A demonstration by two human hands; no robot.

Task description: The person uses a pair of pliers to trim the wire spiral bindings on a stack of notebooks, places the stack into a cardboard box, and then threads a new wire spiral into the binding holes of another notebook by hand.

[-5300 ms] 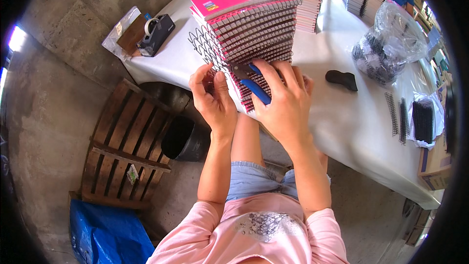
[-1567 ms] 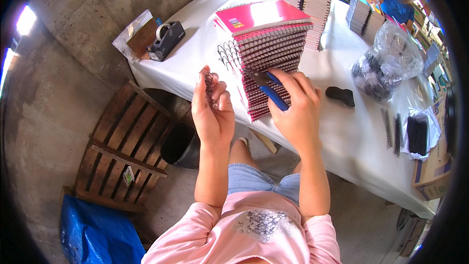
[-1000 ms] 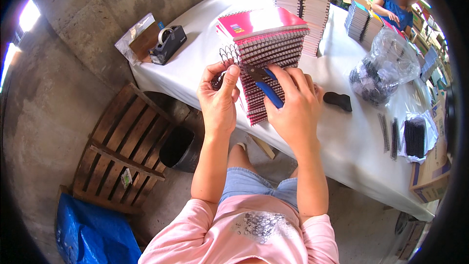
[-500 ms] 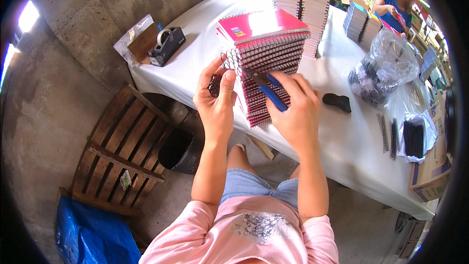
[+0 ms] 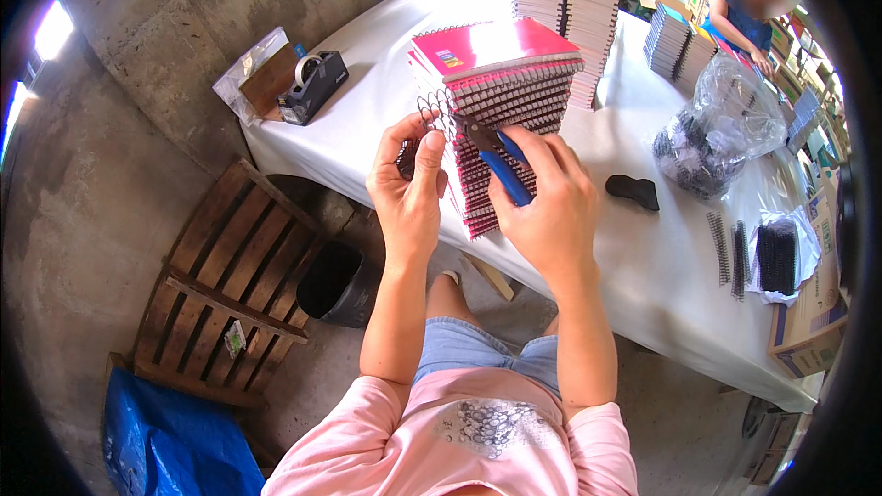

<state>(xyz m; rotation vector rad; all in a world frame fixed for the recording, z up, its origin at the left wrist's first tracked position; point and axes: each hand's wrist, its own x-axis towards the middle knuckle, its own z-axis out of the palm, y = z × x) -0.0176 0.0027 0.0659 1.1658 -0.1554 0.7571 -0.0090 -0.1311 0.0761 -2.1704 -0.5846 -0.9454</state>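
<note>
My left hand is closed around a dark wire binding coil, its loops sticking up past the fingertips. In my right hand is a pair of wire cutters with blue handles. The cutters' dark jaws point left at the coil; whether they touch the wire is too small to tell. Just beyond both hands stands a tall stack of spiral notebooks with a glossy pink-red cover on top, its wire-bound edges facing me.
A tape dispenser sits at the table's left. Rightward lie a black object, a clear bag of dark coils, loose coils and a cardboard box. More notebook stacks stand behind; a co-worker works far right.
My right hand has turned slightly, and the cutters now tilt more steeply, their handles a little further left. The left hand has barely shifted. The co-worker's hand has come down.
</note>
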